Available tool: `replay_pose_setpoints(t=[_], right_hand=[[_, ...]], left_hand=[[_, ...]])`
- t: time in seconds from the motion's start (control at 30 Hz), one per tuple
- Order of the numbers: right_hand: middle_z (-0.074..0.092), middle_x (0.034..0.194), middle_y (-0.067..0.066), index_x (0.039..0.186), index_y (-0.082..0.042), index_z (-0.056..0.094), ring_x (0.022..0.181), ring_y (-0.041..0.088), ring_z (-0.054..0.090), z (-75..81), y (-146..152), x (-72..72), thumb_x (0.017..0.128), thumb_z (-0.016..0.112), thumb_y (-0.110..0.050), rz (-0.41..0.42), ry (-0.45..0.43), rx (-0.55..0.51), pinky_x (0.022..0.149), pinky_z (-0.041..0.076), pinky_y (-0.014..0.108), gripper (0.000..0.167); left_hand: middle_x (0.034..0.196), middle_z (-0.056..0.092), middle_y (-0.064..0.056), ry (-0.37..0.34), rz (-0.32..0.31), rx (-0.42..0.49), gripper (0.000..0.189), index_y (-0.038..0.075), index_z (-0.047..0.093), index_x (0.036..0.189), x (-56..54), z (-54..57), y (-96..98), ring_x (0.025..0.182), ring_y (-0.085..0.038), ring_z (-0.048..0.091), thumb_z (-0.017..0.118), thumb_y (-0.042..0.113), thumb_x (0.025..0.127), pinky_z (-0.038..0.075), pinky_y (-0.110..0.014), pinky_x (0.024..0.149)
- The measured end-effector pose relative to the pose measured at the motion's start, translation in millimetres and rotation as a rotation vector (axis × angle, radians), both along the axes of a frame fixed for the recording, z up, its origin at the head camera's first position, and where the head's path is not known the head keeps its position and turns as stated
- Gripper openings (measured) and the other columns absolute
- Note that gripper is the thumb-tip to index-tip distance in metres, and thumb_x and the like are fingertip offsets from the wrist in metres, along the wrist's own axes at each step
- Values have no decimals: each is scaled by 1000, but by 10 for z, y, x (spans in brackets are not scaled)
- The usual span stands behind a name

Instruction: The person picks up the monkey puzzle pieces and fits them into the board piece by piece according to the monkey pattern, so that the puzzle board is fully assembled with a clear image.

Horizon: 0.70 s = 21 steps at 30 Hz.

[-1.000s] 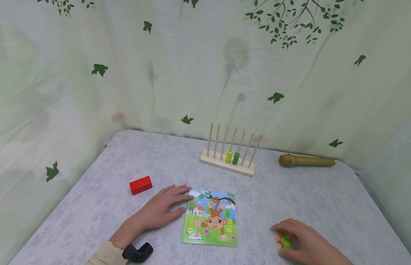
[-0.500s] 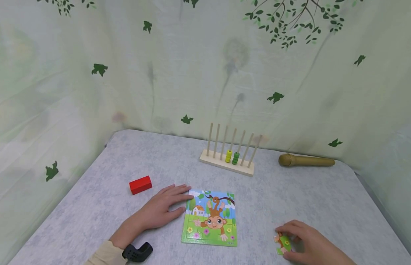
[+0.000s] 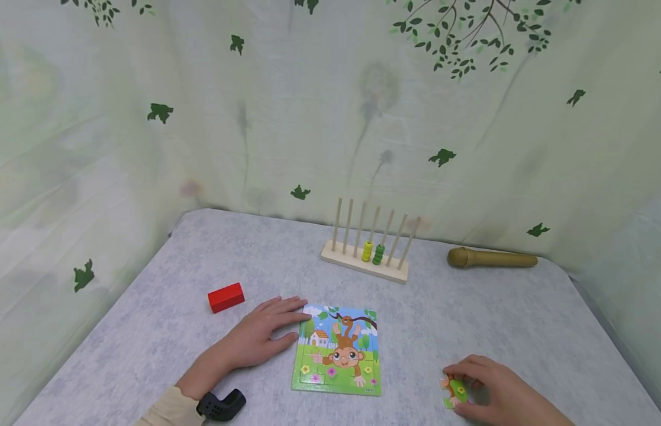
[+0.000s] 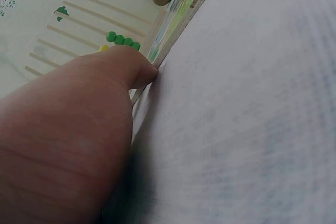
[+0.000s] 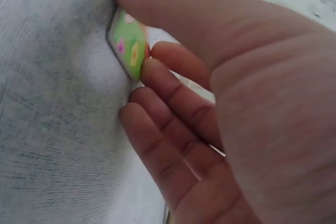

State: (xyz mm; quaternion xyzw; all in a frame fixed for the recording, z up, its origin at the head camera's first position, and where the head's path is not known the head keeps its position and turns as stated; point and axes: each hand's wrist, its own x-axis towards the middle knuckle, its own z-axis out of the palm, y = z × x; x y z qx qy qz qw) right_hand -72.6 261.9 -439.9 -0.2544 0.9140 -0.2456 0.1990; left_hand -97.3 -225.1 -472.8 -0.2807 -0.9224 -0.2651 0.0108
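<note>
A square puzzle [image 3: 338, 349] with a hanging monkey, a house and flowers lies at the middle front of the table. My left hand [image 3: 263, 334] rests palm down on its left side, fingers straight and fingertips right at the puzzle's upper left edge. In the left wrist view the thumb [image 4: 142, 74] reaches the puzzle's side. Off to the right, my right hand [image 3: 490, 387] pinches a small green puzzle piece [image 3: 457, 391] between thumb and fingers, low over the tabletop. The right wrist view shows pink and yellow flowers on this piece [image 5: 128, 45].
A red block [image 3: 226, 297] lies left of the puzzle. Behind stands a wooden peg counter [image 3: 364, 265] with yellow and green beads. A brown, club-shaped wooden stick [image 3: 492, 258] lies at the back right. A leaf-printed curtain [image 3: 287, 118] hangs behind the table.
My right hand has shifted slightly right, its thumb and fingers drawn back so that more of the puzzle piece shows. The left hand and the puzzle have stayed put.
</note>
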Motion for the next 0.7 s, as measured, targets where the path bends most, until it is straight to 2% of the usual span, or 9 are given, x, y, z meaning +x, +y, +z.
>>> replay_pose_setpoints(t=[0.37,0.7], right_hand=[[65,111,-18,123,-24,71,93,-7,54,32,-74,-17,86,77,-57,-36,29,55,78,55,21,50],[63,108,-18,122,-24,71,88,-6,52,86,-171,-53,86,75,-60,-18,62,57,74,54,23,51]], left_hand=[[158,49,1,3,-2,0,42,27,64,142,-9,-7,-8,149,-23,42,67,29,100,29,-55,124],[158,50,1,3,-6,1,42,26,64,141,-2,-9,-5,149,-24,42,67,30,100,29,-55,124]])
